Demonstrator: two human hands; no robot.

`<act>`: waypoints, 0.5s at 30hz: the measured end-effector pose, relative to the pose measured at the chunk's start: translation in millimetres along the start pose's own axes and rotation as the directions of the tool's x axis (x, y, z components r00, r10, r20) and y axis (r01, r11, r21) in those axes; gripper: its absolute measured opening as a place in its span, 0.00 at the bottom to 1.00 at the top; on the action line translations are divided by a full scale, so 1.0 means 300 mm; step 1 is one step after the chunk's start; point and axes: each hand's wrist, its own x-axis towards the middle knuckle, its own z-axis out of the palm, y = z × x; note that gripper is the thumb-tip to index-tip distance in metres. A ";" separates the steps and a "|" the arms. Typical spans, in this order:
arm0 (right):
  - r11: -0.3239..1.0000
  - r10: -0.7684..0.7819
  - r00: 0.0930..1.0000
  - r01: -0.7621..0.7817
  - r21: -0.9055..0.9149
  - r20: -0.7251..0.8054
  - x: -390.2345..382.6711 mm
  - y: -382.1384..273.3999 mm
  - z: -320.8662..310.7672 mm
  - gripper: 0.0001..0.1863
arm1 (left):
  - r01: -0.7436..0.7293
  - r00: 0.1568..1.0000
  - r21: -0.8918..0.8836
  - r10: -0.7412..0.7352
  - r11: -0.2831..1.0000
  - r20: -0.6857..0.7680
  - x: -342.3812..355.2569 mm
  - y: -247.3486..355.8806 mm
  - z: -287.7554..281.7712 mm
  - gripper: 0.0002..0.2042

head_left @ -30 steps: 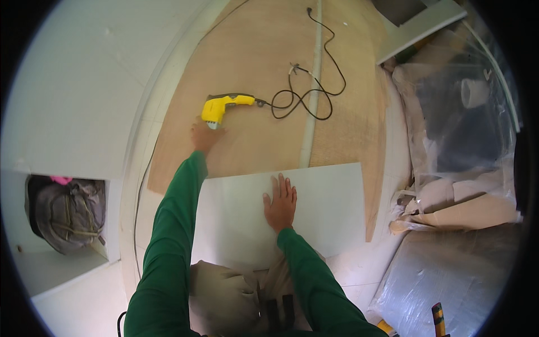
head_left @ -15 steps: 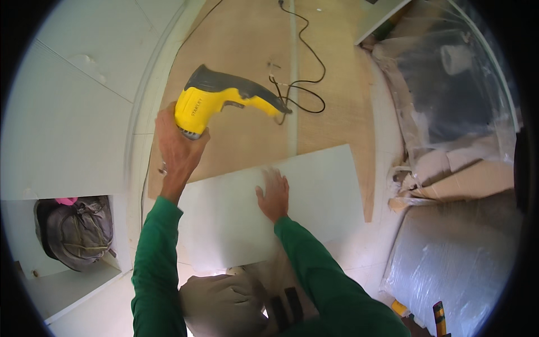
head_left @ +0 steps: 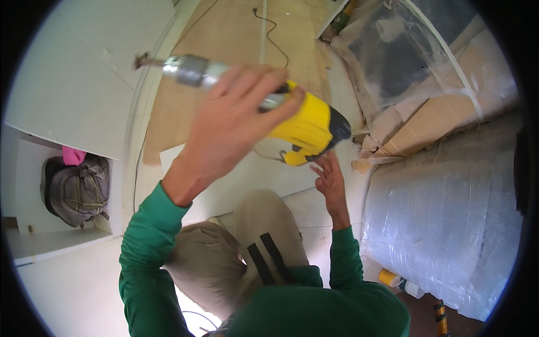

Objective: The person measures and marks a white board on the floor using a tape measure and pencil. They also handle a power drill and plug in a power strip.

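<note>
A yellow and black power drill (head_left: pixel 314 121) is lifted close in front of me, lying nearly sideways. Its silver chuck (head_left: pixel 192 70) points to the left, with a short dark bit (head_left: pixel 147 60) in it. My left hand (head_left: pixel 233 118), blurred by motion, is wrapped around the front of the drill. My right hand (head_left: pixel 331 185) is just below the drill's rear end, fingers loosely bent and apart; whether its fingertips touch the drill I cannot tell. Beneath the drill, a white panel (head_left: pixel 247 178) lies on the floor in front of my knees, partly hidden by the left hand.
Brown boards (head_left: pixel 185 112) cover the floor ahead, with a black cord (head_left: pixel 275 33) on them. A white cabinet with a grey bag (head_left: pixel 81 188) inside stands at left. Plastic-wrapped packages (head_left: pixel 432 213) and cardboard (head_left: pixel 426 135) line the right side. Yellow and white containers (head_left: pixel 401 282) lie at lower right.
The drill has come up closer and turned, its chuck now showing and pointing left. My right hand has left the white panel and moved right, up to the drill. The view has shifted.
</note>
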 end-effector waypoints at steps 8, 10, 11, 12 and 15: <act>0.954 0.026 0.995 0.005 0.300 -0.101 -0.123 -0.220 -0.043 0.39 | -0.197 0.980 -0.248 0.191 0.948 -0.049 0.117 0.314 0.111 0.28; 0.940 0.011 0.989 0.039 0.338 -0.145 -0.180 -0.219 -0.115 0.39 | -0.071 0.988 -0.330 0.022 0.941 -0.150 0.060 0.366 0.170 0.28; 0.901 0.032 0.988 0.035 0.432 -0.149 -0.192 -0.222 -0.135 0.38 | 0.053 0.967 -0.411 -0.150 0.910 -0.207 -0.036 0.385 0.254 0.27; 0.853 0.055 0.986 0.036 0.520 -0.158 -0.205 -0.221 -0.149 0.38 | 0.163 0.917 -0.499 -0.318 0.851 -0.242 -0.121 0.410 0.337 0.27; 0.747 0.057 0.977 0.095 0.658 -0.206 -0.233 -0.219 -0.215 0.38 | 0.574 0.801 -0.672 -0.154 0.468 0.578 -0.327 0.549 0.488 0.24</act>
